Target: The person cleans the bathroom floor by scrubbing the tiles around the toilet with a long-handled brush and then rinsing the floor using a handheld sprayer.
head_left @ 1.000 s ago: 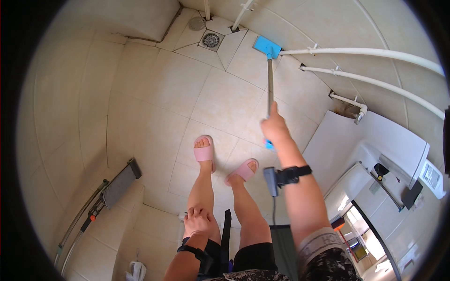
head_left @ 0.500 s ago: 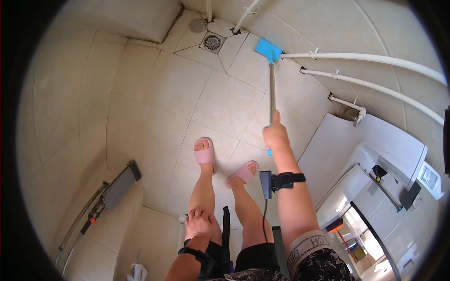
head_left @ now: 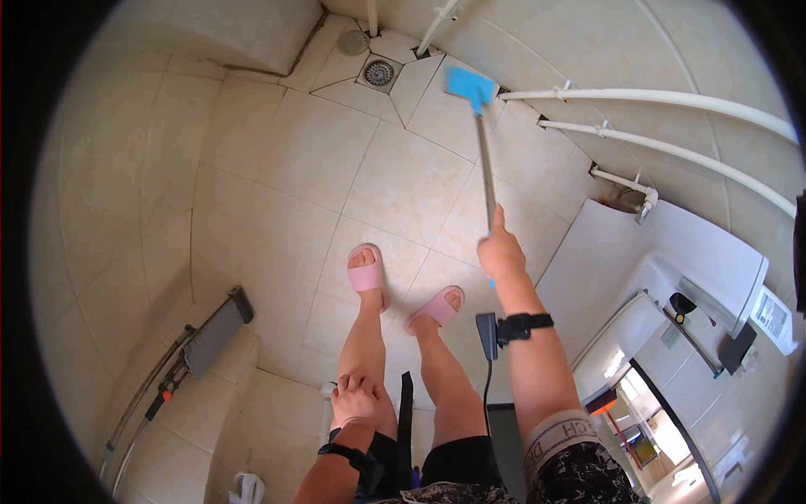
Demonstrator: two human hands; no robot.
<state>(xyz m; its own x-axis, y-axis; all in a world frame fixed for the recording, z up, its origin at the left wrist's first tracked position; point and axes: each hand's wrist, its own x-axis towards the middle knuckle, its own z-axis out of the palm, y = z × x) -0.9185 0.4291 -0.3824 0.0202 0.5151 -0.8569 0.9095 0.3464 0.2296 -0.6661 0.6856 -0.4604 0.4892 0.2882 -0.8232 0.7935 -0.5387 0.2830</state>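
My right hand grips a long-handled floor brush by the lower part of its metal handle, the index finger stretched along it. The brush's flat blue head is at the far floor tiles near the wall, a little blurred; its underside is hidden. Resting on my left knee is my left hand, holding nothing, its fingers bent and spread over the skin. Both feet, in pink slippers, stand on the tiled floor.
A round floor drain lies left of the brush head. White pipes run along the right wall. On the right stand a white washbasin and a mirror. A grey flat mop leans at the left wall.
The brush head has moved slightly left and tilted. My right hand has shifted a little right and toward me, still around the handle. My left hand has stayed on the knee.
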